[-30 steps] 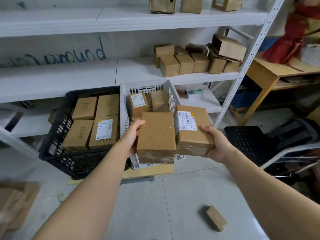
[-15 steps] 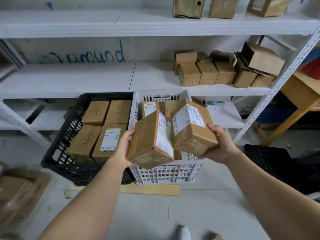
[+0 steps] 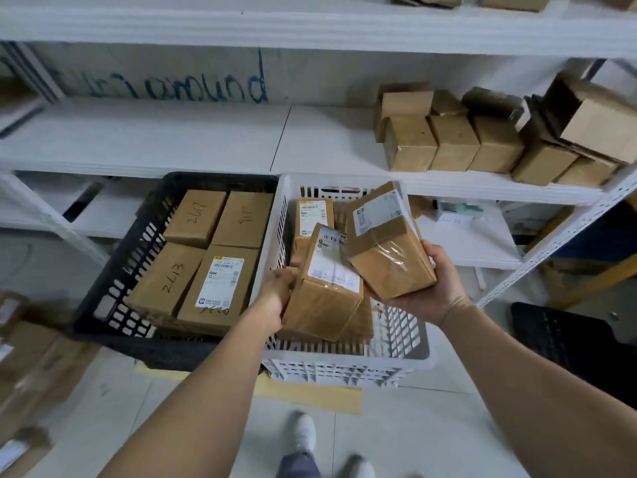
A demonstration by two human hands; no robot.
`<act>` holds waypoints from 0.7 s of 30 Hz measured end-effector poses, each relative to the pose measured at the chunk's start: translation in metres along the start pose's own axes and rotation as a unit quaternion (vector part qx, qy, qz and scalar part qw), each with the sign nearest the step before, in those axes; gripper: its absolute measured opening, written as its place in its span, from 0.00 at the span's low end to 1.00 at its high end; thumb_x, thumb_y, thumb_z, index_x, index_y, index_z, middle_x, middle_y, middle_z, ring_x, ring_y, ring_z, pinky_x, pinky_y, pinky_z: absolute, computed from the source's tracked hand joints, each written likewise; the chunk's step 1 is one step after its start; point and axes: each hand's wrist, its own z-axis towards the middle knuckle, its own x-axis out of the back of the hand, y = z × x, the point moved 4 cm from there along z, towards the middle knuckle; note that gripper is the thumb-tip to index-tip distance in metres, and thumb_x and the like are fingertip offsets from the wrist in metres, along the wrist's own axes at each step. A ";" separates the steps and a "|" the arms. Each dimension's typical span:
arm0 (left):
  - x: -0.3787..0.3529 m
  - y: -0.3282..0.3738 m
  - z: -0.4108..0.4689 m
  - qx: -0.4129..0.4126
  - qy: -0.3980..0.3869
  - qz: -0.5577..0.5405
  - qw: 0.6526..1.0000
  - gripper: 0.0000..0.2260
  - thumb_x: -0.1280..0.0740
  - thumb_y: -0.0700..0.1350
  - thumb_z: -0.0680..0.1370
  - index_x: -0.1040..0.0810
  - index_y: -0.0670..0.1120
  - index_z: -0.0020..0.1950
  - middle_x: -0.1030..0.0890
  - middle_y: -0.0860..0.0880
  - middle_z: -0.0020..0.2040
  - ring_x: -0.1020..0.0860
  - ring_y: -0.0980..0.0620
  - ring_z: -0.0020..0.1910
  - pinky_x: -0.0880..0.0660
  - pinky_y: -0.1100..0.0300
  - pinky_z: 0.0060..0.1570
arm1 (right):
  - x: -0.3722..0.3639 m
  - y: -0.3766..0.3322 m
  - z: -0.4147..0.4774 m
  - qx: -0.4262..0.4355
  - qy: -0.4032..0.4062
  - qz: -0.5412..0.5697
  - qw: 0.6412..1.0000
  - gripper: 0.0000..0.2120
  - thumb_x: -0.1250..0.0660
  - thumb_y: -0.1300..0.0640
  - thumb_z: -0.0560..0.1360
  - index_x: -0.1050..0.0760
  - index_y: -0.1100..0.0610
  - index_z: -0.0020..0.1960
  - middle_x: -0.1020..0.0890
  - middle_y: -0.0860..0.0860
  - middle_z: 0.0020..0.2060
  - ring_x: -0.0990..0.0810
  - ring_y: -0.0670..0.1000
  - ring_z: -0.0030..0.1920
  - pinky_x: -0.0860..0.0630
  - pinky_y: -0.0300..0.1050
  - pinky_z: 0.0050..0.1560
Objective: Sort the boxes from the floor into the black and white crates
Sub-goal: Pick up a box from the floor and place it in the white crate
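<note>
My left hand (image 3: 277,293) grips a brown labelled box (image 3: 324,294) by its left side, low inside the white crate (image 3: 406,343). My right hand (image 3: 436,288) holds a second taped labelled box (image 3: 389,246) tilted just above the crate's right half. Another labelled box (image 3: 312,217) stands at the back of the white crate. Left of it, the black crate (image 3: 113,305) holds several brown boxes, some with handwritten numbers, one with a white label (image 3: 220,281).
Both crates sit on the floor in front of a white shelf rack (image 3: 172,132). More brown boxes (image 3: 455,143) are stacked on the shelf's right end. Loose cardboard (image 3: 31,367) lies at the left, a black crate (image 3: 568,339) at the right. My shoes (image 3: 305,432) are below.
I have stepped closer to the crates. Both hands moved forward and down; the left box has dropped into the white crate, and the right box tilted above it.
</note>
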 end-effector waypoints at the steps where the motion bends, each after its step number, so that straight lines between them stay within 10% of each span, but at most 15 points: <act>1: 0.000 0.003 0.006 -0.012 0.011 0.002 1.000 0.06 0.38 0.47 0.79 0.22 0.48 0.49 0.16 0.43 0.39 0.18 0.44 0.35 0.23 0.57 0.30 | -0.004 0.001 0.007 0.004 -0.007 0.007 1.000 0.23 0.34 0.43 0.69 0.20 0.56 0.57 0.24 0.60 0.63 0.27 0.63 0.63 0.42 0.63 0.68; 10: 0.004 0.033 0.041 0.038 -0.210 -0.013 0.977 0.33 0.32 0.70 0.64 0.21 0.49 0.61 0.17 0.42 0.56 0.18 0.44 0.54 0.22 0.48 0.50 | -0.014 0.010 0.053 0.026 0.014 0.018 0.999 0.22 0.33 0.43 0.67 0.20 0.55 0.56 0.17 0.60 0.51 0.17 0.62 0.46 0.24 0.63 0.48; 21: 0.012 0.015 0.096 0.057 -0.148 0.093 0.983 0.06 0.34 0.47 0.77 0.19 0.46 0.48 0.15 0.46 0.42 0.17 0.48 0.42 0.25 0.55 0.45 | -0.004 0.039 0.105 0.008 0.069 0.076 0.995 0.19 0.31 0.47 0.64 0.17 0.54 0.51 0.16 0.60 0.48 0.19 0.62 0.50 0.27 0.68 0.54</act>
